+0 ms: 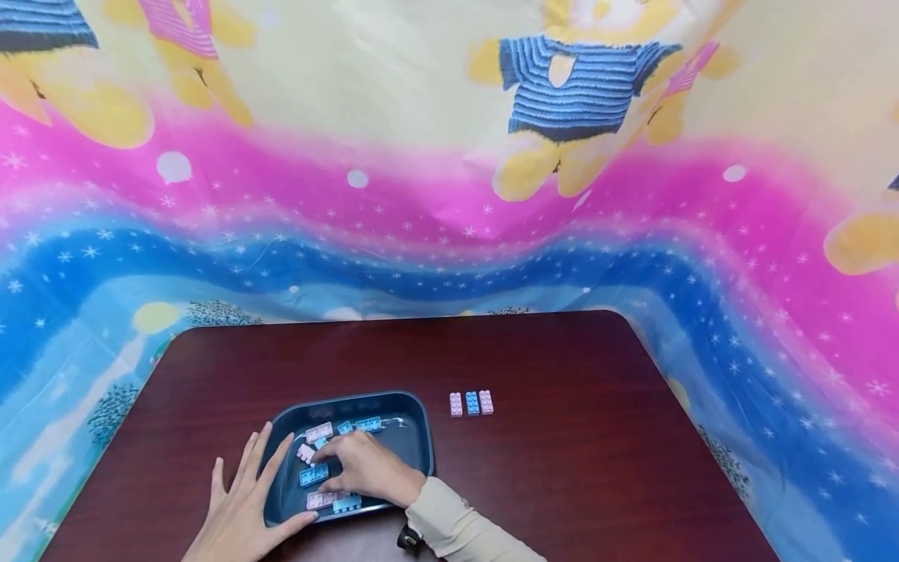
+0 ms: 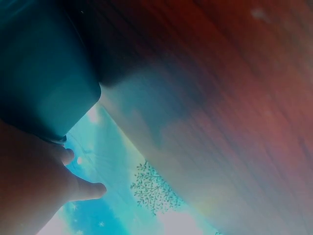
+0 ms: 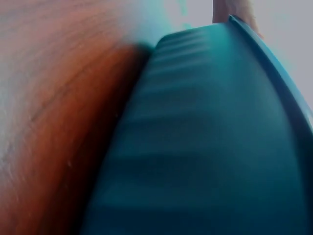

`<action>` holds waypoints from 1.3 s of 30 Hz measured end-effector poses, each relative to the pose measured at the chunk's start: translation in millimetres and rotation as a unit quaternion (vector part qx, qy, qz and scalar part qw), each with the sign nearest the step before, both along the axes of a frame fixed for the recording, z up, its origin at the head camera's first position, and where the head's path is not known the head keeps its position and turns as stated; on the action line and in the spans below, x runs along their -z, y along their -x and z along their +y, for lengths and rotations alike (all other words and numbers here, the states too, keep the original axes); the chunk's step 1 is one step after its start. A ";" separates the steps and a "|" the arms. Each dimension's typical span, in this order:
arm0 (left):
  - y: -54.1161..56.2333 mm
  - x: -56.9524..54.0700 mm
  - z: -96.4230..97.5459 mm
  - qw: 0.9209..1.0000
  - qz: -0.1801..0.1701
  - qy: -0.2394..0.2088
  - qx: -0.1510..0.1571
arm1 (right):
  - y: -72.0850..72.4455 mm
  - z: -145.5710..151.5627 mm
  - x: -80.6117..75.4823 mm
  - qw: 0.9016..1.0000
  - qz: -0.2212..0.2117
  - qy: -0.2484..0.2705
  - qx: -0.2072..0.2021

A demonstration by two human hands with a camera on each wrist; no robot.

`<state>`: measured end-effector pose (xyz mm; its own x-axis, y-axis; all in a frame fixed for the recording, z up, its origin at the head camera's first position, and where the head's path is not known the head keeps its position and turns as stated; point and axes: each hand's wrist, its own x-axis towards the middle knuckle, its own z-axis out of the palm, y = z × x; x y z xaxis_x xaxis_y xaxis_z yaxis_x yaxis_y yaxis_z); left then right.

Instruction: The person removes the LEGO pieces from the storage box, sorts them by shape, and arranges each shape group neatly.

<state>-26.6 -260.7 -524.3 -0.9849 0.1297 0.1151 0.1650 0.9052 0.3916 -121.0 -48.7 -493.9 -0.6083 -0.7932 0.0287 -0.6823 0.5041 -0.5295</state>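
A dark teal tray (image 1: pixel 414 414) holds several pink and blue toy building bricks. My left hand (image 1: pixel 242 499), fingers spread, rests at the tray's left rim; the left wrist view shows part of that hand (image 2: pixel 39 176) against the tray's outer wall (image 2: pixel 44 73). Over the inside of the tray reaches my right hand (image 1: pixel 368 468), thumb and index finger bent and apart. Its index fingertip is right at a pink brick (image 1: pixel 305 454), and its thumb tip is near another pink brick (image 1: pixel 319 500). A blue brick (image 1: pixel 312 474) lies by the gap between them.
To the right of the tray, a pink brick (image 1: pixel 456 404), a blue brick (image 1: pixel 472 403) and a second pink brick (image 1: pixel 486 402) stand side by side on the dark wooden table (image 1: pixel 597 468). A patterned cloth (image 1: pixel 421 211) hangs behind the table and along its sides.
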 end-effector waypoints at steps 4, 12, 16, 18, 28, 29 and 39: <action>-0.2 0.4 0.0 1.000 0.006 -0.001 0.003 | -3.3 -4.4 3.7 1.000 0.029 -0.005 -0.004; -1.6 1.9 -0.1 1.000 0.021 -0.012 0.011 | -8.3 -9.9 9.5 0.997 0.073 -0.013 -0.003; -0.9 2.5 0.3 1.000 0.022 -0.013 0.012 | -11.1 -11.6 10.2 0.995 0.094 -0.030 -0.008; -0.5 2.6 0.4 1.000 0.018 -0.014 0.013 | -11.8 -12.1 10.6 0.995 0.098 -0.033 -0.008; 0.2 5.0 0.6 0.999 0.037 -0.019 0.020 | -14.1 -12.3 12.4 0.996 0.087 -0.025 -0.007; 0.2 5.1 0.7 0.999 0.037 -0.020 0.020 | -14.1 -12.2 12.9 0.996 0.087 -0.025 -0.006; -0.5 4.0 0.2 1.000 0.011 -0.025 0.014 | -14.5 -15.4 17.3 0.998 0.052 -0.026 0.018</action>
